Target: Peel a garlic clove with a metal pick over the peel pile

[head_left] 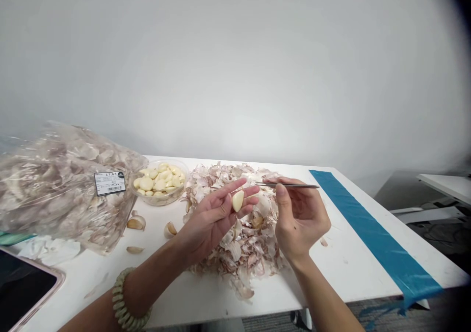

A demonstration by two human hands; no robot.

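Left hand (209,224) spread, gripping a peeled garlic clove (237,201) between fingers — right hand (300,219) pinching steel tweezers (290,185), both above garlic skins (243,253) on the desk (342,263)

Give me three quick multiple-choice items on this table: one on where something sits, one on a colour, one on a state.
1. Where on the table is the clear bowl of peeled cloves?
A) At the far right end
B) Hanging off the front edge
C) Beside the plastic bag of garlic skins

2. What colour is the tape strip on the right?
A) Red
B) Blue
C) Yellow

3. What state is the garlic clove in the left hand in?
A) Peeled
B) Still in its papery skin
C) Sliced

1: C, the bowl stands right next to the bag.
2: B, the strip shows blue.
3: A, the clove looks smooth and cream, with no skin showing.
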